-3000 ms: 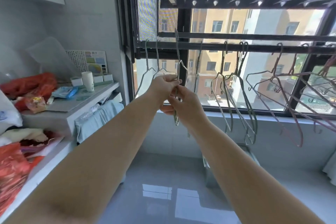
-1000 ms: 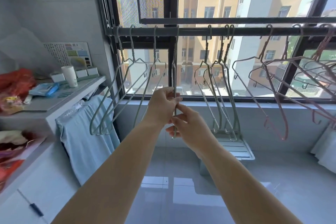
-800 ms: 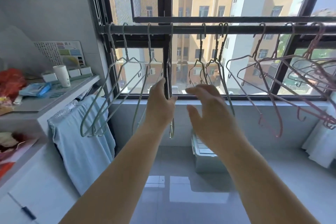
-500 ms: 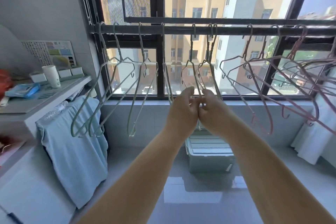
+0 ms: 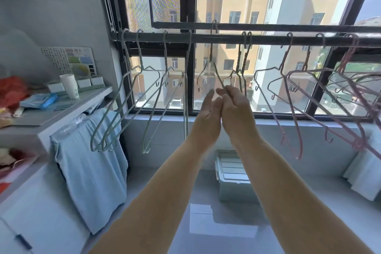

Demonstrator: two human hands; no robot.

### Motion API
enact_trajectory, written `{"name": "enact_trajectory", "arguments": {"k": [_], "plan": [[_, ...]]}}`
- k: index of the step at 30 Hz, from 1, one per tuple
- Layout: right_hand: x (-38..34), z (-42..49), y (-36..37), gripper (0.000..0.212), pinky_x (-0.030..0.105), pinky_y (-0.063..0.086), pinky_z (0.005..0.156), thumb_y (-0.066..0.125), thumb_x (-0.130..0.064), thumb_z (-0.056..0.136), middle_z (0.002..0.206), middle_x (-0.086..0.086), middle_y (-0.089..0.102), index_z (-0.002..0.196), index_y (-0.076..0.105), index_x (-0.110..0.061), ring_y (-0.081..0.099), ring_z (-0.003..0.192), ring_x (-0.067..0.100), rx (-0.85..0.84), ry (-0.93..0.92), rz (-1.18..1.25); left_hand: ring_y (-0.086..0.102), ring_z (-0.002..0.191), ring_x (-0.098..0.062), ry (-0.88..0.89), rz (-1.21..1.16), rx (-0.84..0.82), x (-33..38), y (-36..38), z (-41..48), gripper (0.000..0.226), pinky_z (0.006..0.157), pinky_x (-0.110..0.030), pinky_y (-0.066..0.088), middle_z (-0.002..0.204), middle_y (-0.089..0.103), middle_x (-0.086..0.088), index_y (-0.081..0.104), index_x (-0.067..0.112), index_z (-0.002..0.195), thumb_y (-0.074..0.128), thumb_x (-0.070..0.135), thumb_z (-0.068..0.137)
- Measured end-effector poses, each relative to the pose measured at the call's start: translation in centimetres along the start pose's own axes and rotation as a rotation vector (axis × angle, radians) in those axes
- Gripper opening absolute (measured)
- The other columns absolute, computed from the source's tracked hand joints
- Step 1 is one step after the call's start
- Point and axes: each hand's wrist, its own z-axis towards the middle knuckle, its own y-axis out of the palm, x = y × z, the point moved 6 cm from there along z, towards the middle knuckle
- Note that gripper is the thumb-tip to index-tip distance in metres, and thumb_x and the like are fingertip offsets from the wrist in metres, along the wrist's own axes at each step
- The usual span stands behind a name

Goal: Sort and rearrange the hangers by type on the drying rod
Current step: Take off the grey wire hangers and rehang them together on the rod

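Nearest, the right hand (image 5: 235, 105) pinches the shoulder wire of a green wire hanger (image 5: 210, 72) while the left hand (image 5: 209, 107) rests beside it, fingers straight and loosely together, gripping nothing; half a second ago both hands met on it, and now its hook rides above the drying rod (image 5: 268, 38), probably bound for the green group. Farther off hang 4 green hangers (image 5: 115, 121) left, 2 (image 5: 240, 68) just right, then about 4 pink hangers (image 5: 288, 113); their tangle makes that count uncertain.
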Motion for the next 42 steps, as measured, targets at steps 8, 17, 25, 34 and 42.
{"name": "enact_trajectory", "arguments": {"k": [8, 17, 25, 34, 42], "plan": [[3.0, 1.0, 2.3, 0.012, 0.03, 0.045, 0.072, 0.032, -0.016, 0.098, 0.095, 0.01, 0.062, 0.104, 0.043, -0.015, 0.063, 0.083, 0.015, -0.084, 0.096, -0.011, 0.032, 0.136, -0.022, -0.144, 0.13, 0.058, -4.1, -0.6, -1.0, 0.057, 0.114, -0.039, 0.023, 0.147, 0.035, -0.004, 0.022, 0.026, 0.144, 0.027, 0.047, 0.091], [13.4, -7.2, -2.5, 0.021, 0.009, 0.036, 0.041, 0.039, -0.008, 0.096, 0.078, 0.002, 0.051, 0.104, 0.055, 0.003, 0.061, 0.046, 0.0, -0.126, 0.355, -0.036, 0.012, 0.143, -0.024, -0.329, 0.302, -0.016, -13.0, -1.7, -3.1, 0.072, 0.116, -0.038, 0.019, 0.156, 0.006, -0.01, -0.002, 0.018, 0.146, 0.032, -0.002, 0.086], [15.6, -11.8, -11.8, 0.013, 0.009, 0.042, 0.048, 0.057, -0.01, 0.088, 0.084, -0.005, 0.075, 0.093, 0.069, -0.012, 0.054, 0.047, -0.005, -0.052, 0.527, 0.051, 0.014, 0.141, -0.025, -0.373, 0.621, -0.143, -16.5, -5.7, -2.3, 0.069, 0.106, -0.037, 0.029, 0.155, 0.006, -0.008, 0.004, 0.025, 0.147, 0.047, 0.018, 0.093], [17.9, -12.8, -17.3, 0.011, 0.014, 0.047, 0.063, 0.063, -0.006, 0.083, 0.073, -0.002, 0.074, 0.092, 0.068, -0.005, 0.058, 0.058, 0.007, 0.129, 0.506, -0.025, 0.052, 0.069, -0.015, -0.32, 0.611, -0.341, -20.6, -8.8, -3.4, 0.021, 0.076, -0.028, 0.042, 0.076, 0.06, -0.005, 0.059, 0.017, 0.076, 0.051, 0.004, 0.091], [20.2, -14.7, -12.2, 0.044, 0.026, 0.031, 0.1, 0.061, 0.0, 0.079, 0.123, 0.01, 0.055, 0.121, 0.054, -0.007, 0.046, 0.12, 0.027, 0.017, 0.327, -0.638, 0.043, 0.04, 0.0, -0.342, 0.531, -0.239, -21.7, -8.7, -5.2, 0.017, 0.045, -0.008, 0.032, 0.06, 0.05, -0.002, 0.062, 0.005, 0.083, 0.048, -0.001, 0.089]]}}
